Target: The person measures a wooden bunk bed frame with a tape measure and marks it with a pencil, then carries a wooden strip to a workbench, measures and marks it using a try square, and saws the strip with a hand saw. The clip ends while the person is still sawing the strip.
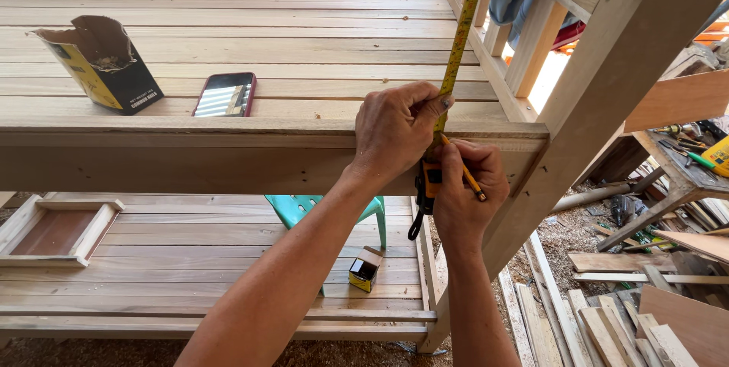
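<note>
My left hand [395, 128] presses a yellow tape measure blade [459, 44] down on the front edge of a slatted wooden platform [250, 52]; the blade runs away to the far rail. Below it the orange tape case [430, 181] with a black strap hangs against the front board. My right hand [465, 192] holds a yellow pencil [468, 177] with its tip at the board beside the tape, and it touches the case.
A torn black-and-yellow nail box [102, 63] and a phone [225, 94] lie on the slats at left. Beneath are a lower slatted level, a green plastic stool [307, 209] and a small box [365, 269]. Timber offcuts and tools clutter the ground at right.
</note>
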